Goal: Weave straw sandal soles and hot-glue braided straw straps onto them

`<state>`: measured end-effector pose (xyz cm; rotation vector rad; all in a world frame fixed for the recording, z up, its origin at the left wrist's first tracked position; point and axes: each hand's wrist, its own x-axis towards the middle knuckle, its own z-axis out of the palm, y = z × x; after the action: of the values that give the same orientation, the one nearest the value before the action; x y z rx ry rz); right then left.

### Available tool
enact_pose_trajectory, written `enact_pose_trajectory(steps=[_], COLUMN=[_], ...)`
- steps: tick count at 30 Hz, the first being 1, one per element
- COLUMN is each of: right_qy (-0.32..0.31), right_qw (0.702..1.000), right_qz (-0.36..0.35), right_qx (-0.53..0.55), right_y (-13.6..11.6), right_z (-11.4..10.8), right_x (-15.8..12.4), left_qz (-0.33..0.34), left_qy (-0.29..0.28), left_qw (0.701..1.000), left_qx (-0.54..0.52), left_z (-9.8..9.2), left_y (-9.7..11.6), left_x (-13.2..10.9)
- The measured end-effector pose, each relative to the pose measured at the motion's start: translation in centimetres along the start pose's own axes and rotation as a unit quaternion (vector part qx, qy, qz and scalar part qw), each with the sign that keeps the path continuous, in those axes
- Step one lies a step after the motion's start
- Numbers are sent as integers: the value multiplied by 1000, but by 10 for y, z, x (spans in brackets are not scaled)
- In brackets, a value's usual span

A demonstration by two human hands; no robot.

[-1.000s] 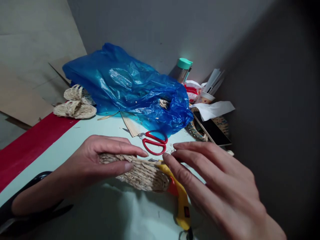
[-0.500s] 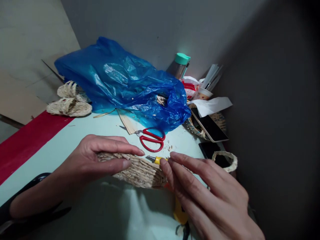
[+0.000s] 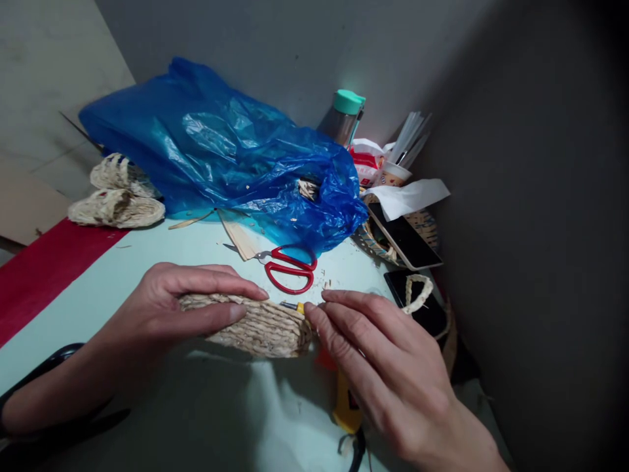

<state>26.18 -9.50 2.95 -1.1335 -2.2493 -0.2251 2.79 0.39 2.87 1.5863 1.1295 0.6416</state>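
My left hand (image 3: 181, 301) grips a thick woven straw sole (image 3: 260, 328), thumb on the near face and fingers along the upper edge. At the sole's right end, my right hand (image 3: 388, 373) has its fingertips drawn together; whatever they pinch is hidden. A twisted straw loop (image 3: 419, 293) sticks up behind the right hand, and where it leads is covered. Just beyond the sole's edge lies a small yellow tool with a metal point (image 3: 295, 307), mostly hidden. Red-handled scissors (image 3: 289, 269) rest on the table behind the hands.
A large blue plastic bag (image 3: 221, 144) spreads across the back. Straw slippers (image 3: 118, 208) lie at left. A bottle (image 3: 346, 115), cup (image 3: 393, 174), basket (image 3: 427, 226) and phone (image 3: 405, 236) stand at right. A yellow object (image 3: 346, 403) with a black cord is below.
The whole view has shifted, so the things on the table sit farther left and higher. The straw loop has changed shape and swung left. My left hand keeps its grip on the sole.
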Motion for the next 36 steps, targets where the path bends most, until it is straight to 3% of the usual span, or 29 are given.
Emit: enact_pose_trajectory(steps=[5, 18, 26, 36], right_qy=[1, 5, 6, 19], right_qw=[1000, 997, 996, 992], right_qz=[19, 56, 66, 76], right_qx=[6, 53, 66, 101], right_y=[3, 6, 8, 8], right_z=[2, 9, 10, 18], right_x=[-2, -3, -6, -9], left_qz=[-38, -98, -99, -84], left_qy=[24, 19, 69, 77], left_qw=[999, 993, 992, 992], left_qx=[3, -58, -31, -54], left_z=[0, 1, -2, 0], left_y=[0, -4, -10, -9], left_x=[0, 1, 1, 0])
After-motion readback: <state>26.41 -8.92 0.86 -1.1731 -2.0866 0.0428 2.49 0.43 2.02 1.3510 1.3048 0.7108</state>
